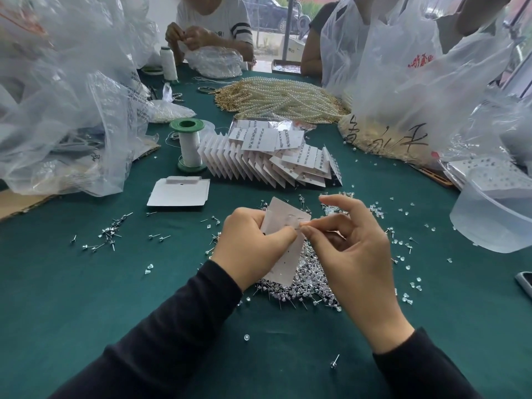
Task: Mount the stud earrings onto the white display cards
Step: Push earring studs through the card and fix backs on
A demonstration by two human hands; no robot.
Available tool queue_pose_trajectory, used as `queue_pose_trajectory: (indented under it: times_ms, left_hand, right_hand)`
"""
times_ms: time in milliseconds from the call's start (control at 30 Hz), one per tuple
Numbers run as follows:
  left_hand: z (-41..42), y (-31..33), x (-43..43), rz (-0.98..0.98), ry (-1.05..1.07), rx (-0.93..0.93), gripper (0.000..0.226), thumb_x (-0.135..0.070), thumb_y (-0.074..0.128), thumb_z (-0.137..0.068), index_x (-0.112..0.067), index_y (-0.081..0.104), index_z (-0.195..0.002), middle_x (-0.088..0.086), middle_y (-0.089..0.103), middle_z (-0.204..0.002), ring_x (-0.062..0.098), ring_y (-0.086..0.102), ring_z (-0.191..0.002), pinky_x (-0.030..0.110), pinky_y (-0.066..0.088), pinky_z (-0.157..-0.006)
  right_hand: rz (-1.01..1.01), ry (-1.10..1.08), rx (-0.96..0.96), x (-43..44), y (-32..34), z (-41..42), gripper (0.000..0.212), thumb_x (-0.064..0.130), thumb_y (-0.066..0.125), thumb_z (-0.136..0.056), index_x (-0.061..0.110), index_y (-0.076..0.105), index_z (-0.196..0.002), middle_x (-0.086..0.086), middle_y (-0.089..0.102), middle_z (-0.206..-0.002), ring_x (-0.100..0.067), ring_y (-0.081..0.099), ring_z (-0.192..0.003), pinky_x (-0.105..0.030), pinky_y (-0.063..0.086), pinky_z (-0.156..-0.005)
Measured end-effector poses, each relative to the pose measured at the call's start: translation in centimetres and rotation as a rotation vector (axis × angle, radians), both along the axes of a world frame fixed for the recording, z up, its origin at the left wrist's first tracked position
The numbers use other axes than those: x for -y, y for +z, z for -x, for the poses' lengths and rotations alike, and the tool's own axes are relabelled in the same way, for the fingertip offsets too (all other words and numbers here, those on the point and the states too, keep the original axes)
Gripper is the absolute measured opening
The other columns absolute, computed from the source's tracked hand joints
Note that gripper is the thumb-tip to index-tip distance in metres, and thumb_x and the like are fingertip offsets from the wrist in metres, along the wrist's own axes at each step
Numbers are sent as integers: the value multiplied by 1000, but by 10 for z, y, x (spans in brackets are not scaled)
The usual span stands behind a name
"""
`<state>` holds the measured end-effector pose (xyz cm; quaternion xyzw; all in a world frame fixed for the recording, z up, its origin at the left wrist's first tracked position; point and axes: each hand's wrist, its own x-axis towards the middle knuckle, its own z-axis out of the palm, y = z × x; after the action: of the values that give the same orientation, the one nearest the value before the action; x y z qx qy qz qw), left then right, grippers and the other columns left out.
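Note:
My left hand (pixel 250 244) grips a white display card (pixel 283 223) upright above the green table. My right hand (pixel 349 246) pinches a small stud earring (pixel 299 228) between thumb and forefinger at the card's face, near its middle. Under both hands lies a pile of loose stud earrings (pixel 299 286). A stack of blank white cards (pixel 178 192) lies to the left. Behind it, a fanned row of filled cards (pixel 267 156) spreads across the table.
Loose studs (pixel 109 234) and clear backs (pixel 403 249) scatter over the cloth. A green-capped thread spool (pixel 188 145) stands left of the filled cards. Pearl strands (pixel 282 99), plastic bags (pixel 66 116) and two other people sit around the table. A phone (pixel 525 283) lies at the right edge.

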<state>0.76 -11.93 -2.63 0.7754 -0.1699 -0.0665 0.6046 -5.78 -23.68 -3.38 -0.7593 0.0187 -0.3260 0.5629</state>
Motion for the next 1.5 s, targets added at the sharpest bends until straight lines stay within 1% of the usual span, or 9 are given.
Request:
queue_pose_trajectory:
  times_ms: [133, 333, 533, 633, 733, 800, 933, 1167, 1500]
  left_hand:
    - [1, 1, -1, -12, 2, 20, 39, -32, 58, -59, 6, 65, -64, 22, 66, -64, 21, 57, -52, 42, 52, -50]
    - [-1, -3, 0, -10, -7, 3, 43, -32, 58, -59, 10, 60, -65, 14, 56, -59, 21, 53, -55, 47, 51, -52]
    - [-3, -4, -1, 12, -38, -58, 47, -37, 60, -56, 8, 62, -67, 13, 57, -59, 21, 54, -53, 36, 47, -52]
    - [-5, -4, -1, -2, -32, -70, 46, -37, 60, -55, 7, 65, -69, 21, 62, -62, 22, 57, -57, 40, 51, -54]
    - [-6, -1, -2, -25, -11, -71, 43, -30, 58, -57, 9, 63, -71, 28, 65, -71, 24, 59, -58, 49, 53, -56]
    - [-5, 1, -2, -44, -7, -53, 44, -30, 57, -57, 11, 63, -71, 30, 64, -72, 23, 57, -57, 49, 53, -55]
    - [-2, 1, -2, -85, -21, 17, 44, -31, 54, -57, 10, 63, -69, 18, 57, -60, 20, 52, -54, 43, 52, -52]
    - [-2, 0, -2, -96, -36, 57, 42, -31, 53, -58, 9, 64, -68, 14, 56, -57, 19, 52, -51, 38, 51, -48]
    - [-3, -3, -3, -82, -38, 65, 40, -31, 56, -60, 9, 60, -64, 8, 48, -54, 17, 45, -49, 29, 42, -48]
  right_hand:
    - [48, -14, 18, -2, -2, 0, 42, -2, 72, -74, 22, 58, -104, 2, 69, -74, -8, 68, -76, -20, 52, -72]
    - [264, -117, 66, -5, -6, 0, 38, -1, 74, -73, 15, 61, -104, 2, 70, -76, -4, 68, -75, -25, 56, -74]
    - [547, -240, 167, -8, -8, -1, 32, -4, 73, -71, 5, 66, -101, -1, 69, -77, -11, 66, -72, -14, 49, -77]
    - [526, -231, 144, -7, -9, -1, 28, -2, 72, -74, 3, 66, -101, -3, 67, -82, -10, 64, -71, -23, 53, -72]
    - [513, -219, 112, -5, -11, -1, 9, 3, 68, -77, 3, 69, -85, -3, 61, -83, -6, 57, -70, -19, 50, -66]
    - [491, -203, 86, -4, -10, -1, 4, 6, 66, -77, 4, 69, -79, -2, 59, -81, -6, 55, -70, -16, 48, -64]
    - [436, -186, 72, -5, -9, -2, 4, 2, 66, -75, 6, 67, -78, -1, 60, -80, -6, 57, -71, -16, 50, -65]
    - [453, -168, 70, -7, -8, -2, 5, 1, 65, -75, 4, 68, -76, 0, 61, -77, -7, 57, -71, -9, 47, -65]
    - [568, -201, 130, -9, -9, -2, 4, 0, 65, -77, 1, 68, -76, -4, 62, -78, -9, 56, -67, -17, 48, -65]
